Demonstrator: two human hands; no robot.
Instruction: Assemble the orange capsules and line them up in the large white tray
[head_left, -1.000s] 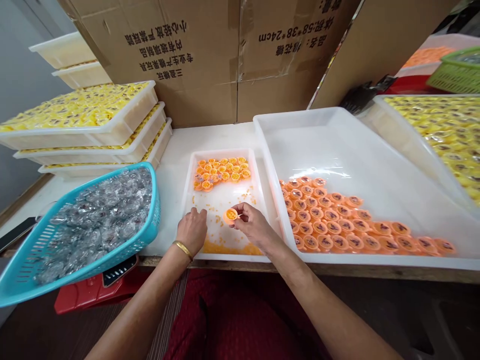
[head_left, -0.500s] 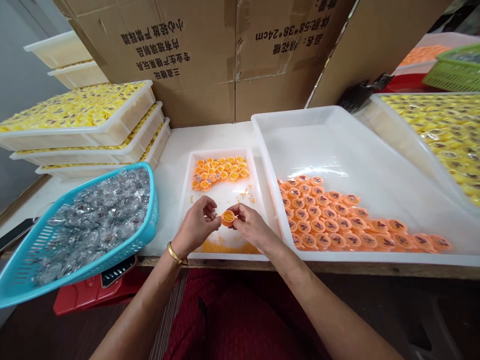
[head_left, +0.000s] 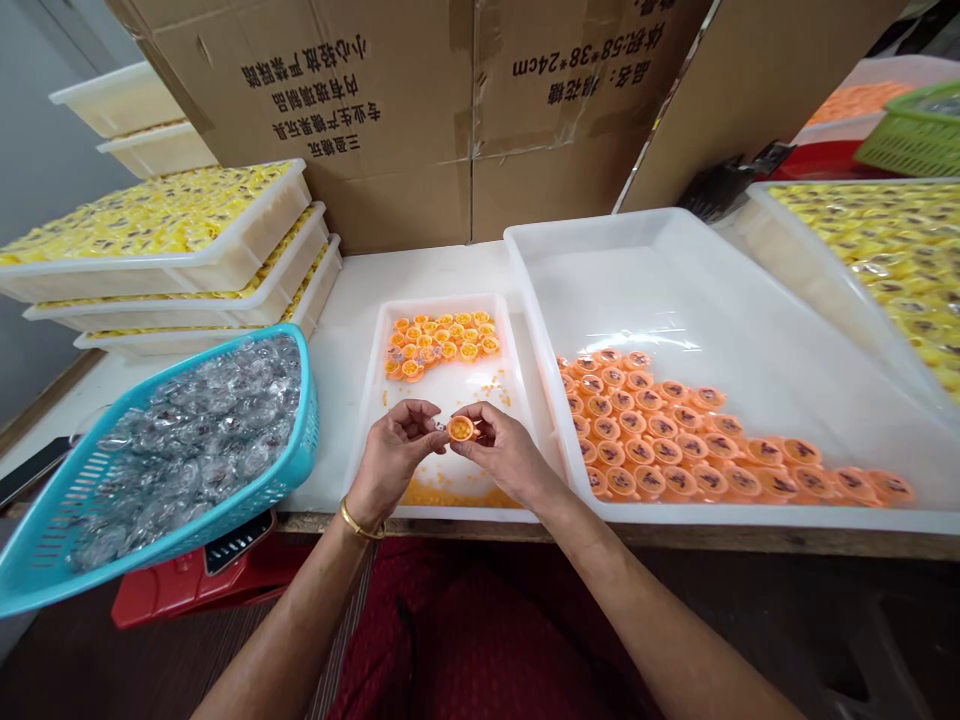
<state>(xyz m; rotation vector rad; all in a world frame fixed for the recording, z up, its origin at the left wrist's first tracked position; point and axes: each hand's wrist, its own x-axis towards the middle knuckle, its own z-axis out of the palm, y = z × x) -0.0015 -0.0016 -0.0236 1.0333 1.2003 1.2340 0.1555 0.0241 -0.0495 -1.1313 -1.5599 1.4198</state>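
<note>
The right hand [head_left: 504, 447] has a closed grip on one orange cup [head_left: 460, 429]; the left hand [head_left: 396, 447] seems to pinch one small clear piece [head_left: 441, 425] beside its rim, too small to make out surely. Both are above the small tray [head_left: 454, 393] at the near edge of the tabletop [head_left: 442, 270]. Best keep the cup level, its yellow filling inside, and the pinch light. About two dozen filled cups [head_left: 448, 335] sit along that tray's far edge; roughly forty covered cups [head_left: 637, 425] crowd the wide tray's [head_left: 622, 280] near-left corner
</note>
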